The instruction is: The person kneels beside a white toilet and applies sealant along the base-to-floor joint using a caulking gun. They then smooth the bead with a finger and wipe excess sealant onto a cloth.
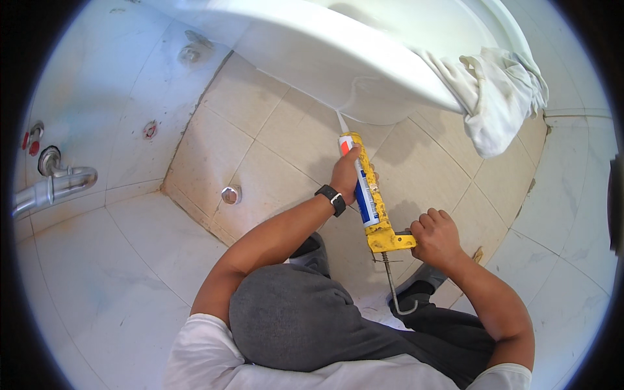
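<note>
A yellow caulking gun (390,240) with worn paint points away from me. In its cradle lies a white, blue and orange sealant cartridge (365,195), whose pale nozzle (342,122) reaches the lower edge of a white bathtub (312,58). My left hand (346,174) is closed around the front part of the cartridge and cradle. Around the gun's handle, my right hand (435,236) is wrapped; the trigger is mostly hidden by it. The hooked plunger rod (391,286) sticks out behind, toward my legs.
A white cloth (497,97) hangs over the tub's right rim. On the left wall are a chrome pipe (62,185) and a capped fitting (190,53). A round drain fitting (231,194) sits on the beige tiled floor (266,169). White tiled walls rise at both sides.
</note>
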### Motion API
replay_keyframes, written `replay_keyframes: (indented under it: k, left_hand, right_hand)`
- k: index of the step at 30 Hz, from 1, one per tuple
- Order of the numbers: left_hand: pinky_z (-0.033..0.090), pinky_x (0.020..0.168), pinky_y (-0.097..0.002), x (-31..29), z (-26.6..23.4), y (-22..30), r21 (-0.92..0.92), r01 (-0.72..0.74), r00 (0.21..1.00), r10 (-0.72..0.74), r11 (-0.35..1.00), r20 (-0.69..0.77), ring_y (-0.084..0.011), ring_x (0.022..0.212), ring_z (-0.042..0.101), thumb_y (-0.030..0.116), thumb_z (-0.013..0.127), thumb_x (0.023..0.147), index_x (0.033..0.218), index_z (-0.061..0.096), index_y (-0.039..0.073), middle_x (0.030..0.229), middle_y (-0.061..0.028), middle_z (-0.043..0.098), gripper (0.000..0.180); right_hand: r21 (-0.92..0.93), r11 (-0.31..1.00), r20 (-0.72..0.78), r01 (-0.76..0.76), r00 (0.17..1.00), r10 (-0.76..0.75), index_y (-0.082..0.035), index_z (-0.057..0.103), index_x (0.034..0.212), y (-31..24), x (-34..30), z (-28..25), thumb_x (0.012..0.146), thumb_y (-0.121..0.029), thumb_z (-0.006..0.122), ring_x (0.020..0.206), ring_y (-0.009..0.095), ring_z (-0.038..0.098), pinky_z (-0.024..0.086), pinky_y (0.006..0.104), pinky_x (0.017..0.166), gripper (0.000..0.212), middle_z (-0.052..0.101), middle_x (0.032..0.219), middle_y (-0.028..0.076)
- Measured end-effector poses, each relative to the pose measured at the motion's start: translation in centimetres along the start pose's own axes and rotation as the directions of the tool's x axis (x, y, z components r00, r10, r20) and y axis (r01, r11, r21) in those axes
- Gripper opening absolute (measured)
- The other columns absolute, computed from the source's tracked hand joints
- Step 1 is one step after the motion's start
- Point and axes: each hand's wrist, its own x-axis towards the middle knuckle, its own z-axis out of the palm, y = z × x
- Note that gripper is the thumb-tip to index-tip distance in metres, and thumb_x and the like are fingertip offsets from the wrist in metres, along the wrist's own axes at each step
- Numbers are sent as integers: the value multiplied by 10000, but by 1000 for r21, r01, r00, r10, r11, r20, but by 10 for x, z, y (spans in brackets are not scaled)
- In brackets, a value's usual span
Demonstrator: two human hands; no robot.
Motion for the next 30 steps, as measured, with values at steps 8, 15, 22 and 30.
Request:
replay_keyframes:
  k: [8, 15, 22, 30]
  left_hand:
    - [557, 662, -414, 3, -2, 0, 1, -8, 1000, 8, 1000, 27, -245, 703, 632, 559, 522, 1010, 1064, 506, 79, 820, -85, 580, 483]
    - [557, 655, -413, 10, -5, -4, -11, -15, 999, 16, 1000, 42, -247, 669, 631, 568, 521, 1007, 1023, 513, 79, 797, -86, 581, 490]
    - [571, 690, -442, 11, -7, -4, -7, -9, 999, 9, 1000, 47, -271, 711, 652, 577, 506, 1013, 1082, 505, 72, 847, -106, 595, 510]
    - [485, 994, -569, -1, -5, 38, 241, 238, 961, -264, 941, 80, -347, 1059, 634, 556, 373, 1070, 1276, 480, 75, 1100, -160, 600, 534]
  right_hand:
    - [-12, 1000, 4, -3, 1000, 3, -109, 604, 719, 2, 1, 3, 554, -181, 749, 768, 245, 568, 451, 379, 674, 231, 557, 732, 46]
    - [-29, 1000, -14, 6, 1000, -6, -116, 571, 684, 3, 2, 3, 533, -202, 792, 745, 244, 556, 449, 379, 663, 281, 539, 710, 45]
    - [-35, 999, -28, 1, 1000, -2, -119, 568, 695, 3, 3, 2, 539, -203, 799, 746, 244, 542, 437, 381, 666, 291, 535, 717, 37]
    - [-60, 998, 43, 5, 999, -2, -37, 659, 1082, -2, 11, -20, 718, -186, 737, 1065, 297, 569, 439, 508, 1013, 401, 613, 1011, 120]
